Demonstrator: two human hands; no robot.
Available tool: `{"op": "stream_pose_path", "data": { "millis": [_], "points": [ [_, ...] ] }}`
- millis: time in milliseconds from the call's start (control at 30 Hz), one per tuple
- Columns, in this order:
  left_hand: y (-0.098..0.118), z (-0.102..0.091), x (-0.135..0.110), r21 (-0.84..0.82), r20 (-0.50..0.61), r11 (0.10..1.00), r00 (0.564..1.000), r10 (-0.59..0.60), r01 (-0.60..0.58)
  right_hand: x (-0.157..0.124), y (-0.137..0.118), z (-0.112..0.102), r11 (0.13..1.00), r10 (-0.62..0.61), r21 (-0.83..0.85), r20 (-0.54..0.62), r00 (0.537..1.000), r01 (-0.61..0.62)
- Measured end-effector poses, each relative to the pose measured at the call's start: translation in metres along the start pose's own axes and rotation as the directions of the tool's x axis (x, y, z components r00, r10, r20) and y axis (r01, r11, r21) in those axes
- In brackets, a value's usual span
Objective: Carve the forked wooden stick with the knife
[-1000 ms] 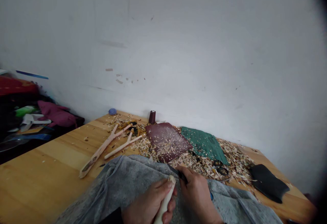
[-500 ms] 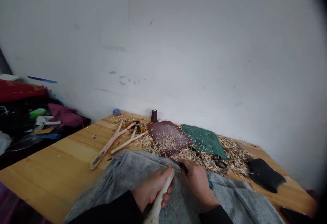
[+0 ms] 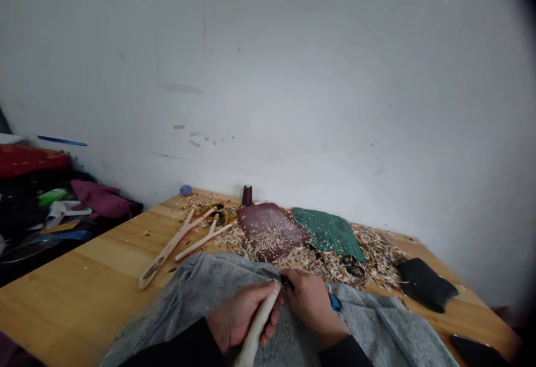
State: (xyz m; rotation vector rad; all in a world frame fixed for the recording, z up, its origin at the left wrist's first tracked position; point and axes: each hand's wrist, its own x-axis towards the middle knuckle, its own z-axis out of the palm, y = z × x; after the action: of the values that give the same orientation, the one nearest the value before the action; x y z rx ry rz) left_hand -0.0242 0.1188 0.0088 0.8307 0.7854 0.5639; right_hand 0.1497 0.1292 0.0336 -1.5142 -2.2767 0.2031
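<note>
Peeled wooden stick [image 3: 250, 347] lies gripped in the fingers of the left hand [image 3: 238, 317], its tip raised above a grey cloth [image 3: 188, 294]. The right hand [image 3: 312, 305] curls around a blue-handled carving knife [image 3: 334, 302], its dark blade [image 3: 276, 276] at that tip. Wood shavings [image 3: 377, 261] litter the far tabletop [image 3: 84, 266].

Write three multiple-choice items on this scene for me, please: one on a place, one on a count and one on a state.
1. Where does the dark red pad lie relative to the green pad? A) left of it B) right of it C) under it
2. How many pale forked wooden branches lie on the light wooden table? A) one B) two C) four
3. What is the left hand doing? A) lying open on the table B) holding scissors C) gripping a pale wooden stick

1: A, the red pad sits beside the green one, on its left.
2: B, a longer and a shorter branch lie side by side.
3: C, the hand is closed around the stick.
</note>
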Motion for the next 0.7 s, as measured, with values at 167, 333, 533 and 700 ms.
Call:
{"op": "stream_pose_path", "data": {
  "millis": [167, 333, 533, 700],
  "points": [
    [-0.006, 0.007, -0.002, 0.108, -0.015, 0.994, 1.000, 0.005, -0.004, 0.001, 0.001, 0.003, 1.000, 0.022, -0.007, -0.014, 1.000, -0.022],
    [0.018, 0.011, -0.015, 0.454, -0.128, 0.890, 0.992, 0.011, 0.049, 0.001, 0.002, 0.003, 0.999, 0.023, -0.026, -0.047, 0.999, -0.024],
    [0.124, 0.004, -0.052, 0.871, -0.047, 0.488, 0.978, 0.202, -0.059, 0.003, 0.014, 0.008, 0.997, 0.052, -0.040, -0.162, 0.985, -0.059],
    [0.207, 0.012, -0.072, 0.924, 0.031, 0.355, 0.954, 0.297, -0.141, 0.006, 0.023, 0.014, 0.994, 0.080, -0.049, -0.283, 0.956, -0.098]
  ]
}}
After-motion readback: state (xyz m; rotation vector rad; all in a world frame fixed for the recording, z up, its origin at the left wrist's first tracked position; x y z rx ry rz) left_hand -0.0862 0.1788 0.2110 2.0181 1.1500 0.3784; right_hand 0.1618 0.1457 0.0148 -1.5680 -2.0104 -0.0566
